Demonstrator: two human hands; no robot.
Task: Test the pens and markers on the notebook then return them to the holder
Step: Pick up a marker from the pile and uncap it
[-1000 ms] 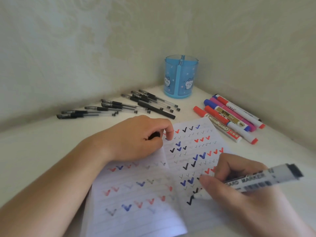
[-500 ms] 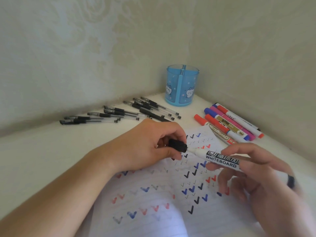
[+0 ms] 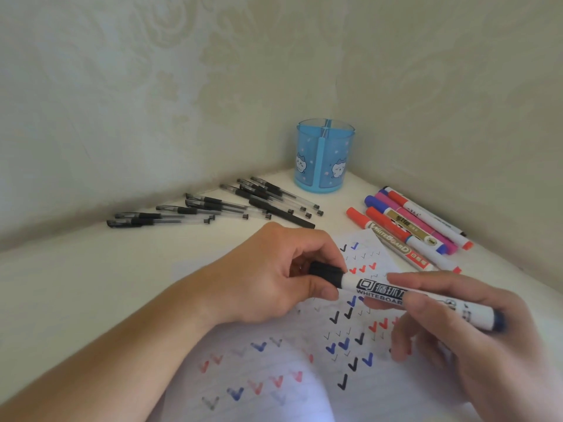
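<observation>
A white whiteboard marker (image 3: pixel 380 290) with a black cap (image 3: pixel 327 273) hangs level over the open notebook (image 3: pixel 304 373). My right hand (image 3: pixel 463 327) grips its barrel. My left hand (image 3: pixel 274 278) pinches the black cap, which sits on the marker's tip. The notebook pages carry several black, blue and red check marks. The blue translucent holder (image 3: pixel 325 155) stands in the far corner with nothing showing inside. Several black gel pens (image 3: pixel 231 205) lie to its left, and several coloured markers (image 3: pixel 411 229) lie to its right.
Two wallpapered walls meet behind the holder and close off the white tabletop (image 3: pixel 91 284) at the back and right. The pens and markers lie along those walls.
My right hand lifted the marker off the page and turned it level. My left hand brought the black cap to the tip and now the cap is seated on it.
</observation>
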